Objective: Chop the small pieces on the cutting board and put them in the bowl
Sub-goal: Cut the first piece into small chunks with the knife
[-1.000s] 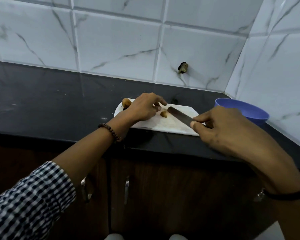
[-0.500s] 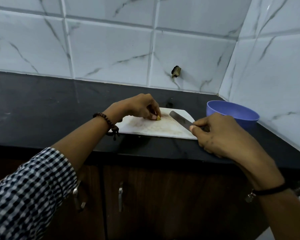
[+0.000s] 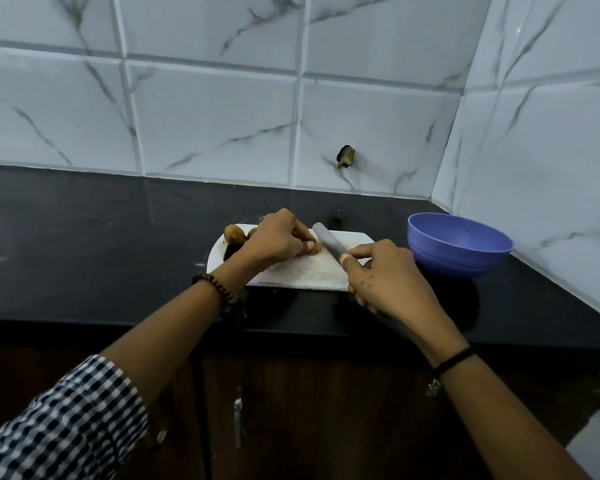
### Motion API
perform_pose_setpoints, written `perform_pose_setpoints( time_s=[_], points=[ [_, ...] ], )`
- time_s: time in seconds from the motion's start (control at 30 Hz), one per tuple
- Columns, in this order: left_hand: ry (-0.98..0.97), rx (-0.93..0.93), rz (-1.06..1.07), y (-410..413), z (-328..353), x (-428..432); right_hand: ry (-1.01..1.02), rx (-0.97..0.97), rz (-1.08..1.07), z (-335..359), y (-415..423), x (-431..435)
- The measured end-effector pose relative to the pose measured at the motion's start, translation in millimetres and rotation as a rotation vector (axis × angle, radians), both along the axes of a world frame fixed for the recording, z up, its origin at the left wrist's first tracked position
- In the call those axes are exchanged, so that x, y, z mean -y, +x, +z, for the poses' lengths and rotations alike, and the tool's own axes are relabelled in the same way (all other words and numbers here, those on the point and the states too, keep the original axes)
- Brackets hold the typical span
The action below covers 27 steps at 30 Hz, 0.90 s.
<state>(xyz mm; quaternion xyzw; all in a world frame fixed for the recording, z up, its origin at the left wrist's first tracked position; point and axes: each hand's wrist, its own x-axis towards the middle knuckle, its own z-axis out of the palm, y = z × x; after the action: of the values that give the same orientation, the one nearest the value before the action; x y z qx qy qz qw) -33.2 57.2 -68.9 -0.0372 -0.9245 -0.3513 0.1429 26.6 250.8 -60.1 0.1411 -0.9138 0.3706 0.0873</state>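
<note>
A white cutting board (image 3: 305,273) lies on the black counter. My left hand (image 3: 274,242) rests on it, fingertips pinching a small brown piece (image 3: 314,249) against the board. My right hand (image 3: 385,275) grips a knife (image 3: 328,239) by its handle, the grey blade angled up and left, right beside the held piece. Two more brown pieces (image 3: 234,234) sit at the board's far left corner, partly hidden behind my left hand. A blue bowl (image 3: 459,245) stands to the right of the board; its inside is not visible.
The black counter (image 3: 101,244) stretches to the left and meets white marble tiles behind and on the right. A dark stub (image 3: 346,156) sticks out of the back wall. Brown cabinet doors (image 3: 291,410) with metal handles sit below the counter edge.
The view has shifted, so the pieces at the board's left corner show again. My left hand still pinches the small piece; the knife blade has drawn closer to it.
</note>
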Motion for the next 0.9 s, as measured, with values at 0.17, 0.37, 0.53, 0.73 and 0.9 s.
perform_pose_setpoints(
  time_s=[0.17,0.37,0.53,0.73,0.9],
  points=[
    [0.015,-0.080,0.035,3,-4,1,0.009,-0.007,-0.008,0,-3,11],
    [0.017,-0.075,0.024,1,-3,1,0.090,-0.004,-0.021,0,-9,20],
    [0.034,-0.088,0.035,0,-5,-1,0.220,-0.007,-0.016,6,-17,28],
    [0.062,-0.098,0.051,1,-8,0,0.378,0.003,0.007,10,-4,26],
    [0.051,-0.095,0.055,5,-6,0,0.454,0.033,0.041,22,17,12]
  ],
)
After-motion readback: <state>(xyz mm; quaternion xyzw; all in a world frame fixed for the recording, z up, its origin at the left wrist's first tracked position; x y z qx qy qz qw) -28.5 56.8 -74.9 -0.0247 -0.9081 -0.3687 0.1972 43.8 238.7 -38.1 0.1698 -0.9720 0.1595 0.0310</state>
